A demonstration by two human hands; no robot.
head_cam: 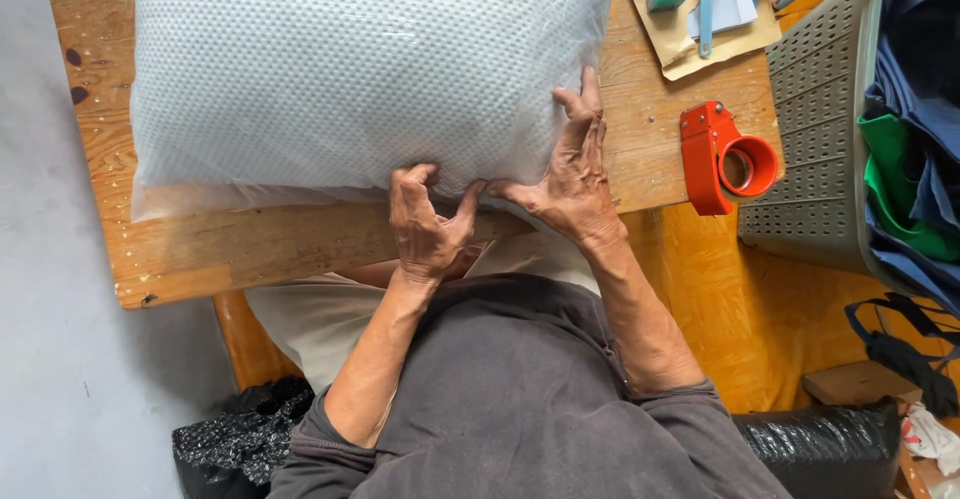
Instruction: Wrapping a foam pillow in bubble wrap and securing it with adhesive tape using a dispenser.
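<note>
Head view: both hands [500, 204] press the bagged pillow's [350, 69] near edge

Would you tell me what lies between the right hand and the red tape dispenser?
Only bare wooden table separates the right hand from the tape dispenser, in the head view.

This looks like a small home packing workshop: a worn, stained wooden bench [300, 244] carries a plastic-wrapped pillow [350, 69] and a red tape dispenser [725, 159], with a grey perforated basket [815, 109] of folded cloth beside it and a bare grey floor [60, 359].
</note>
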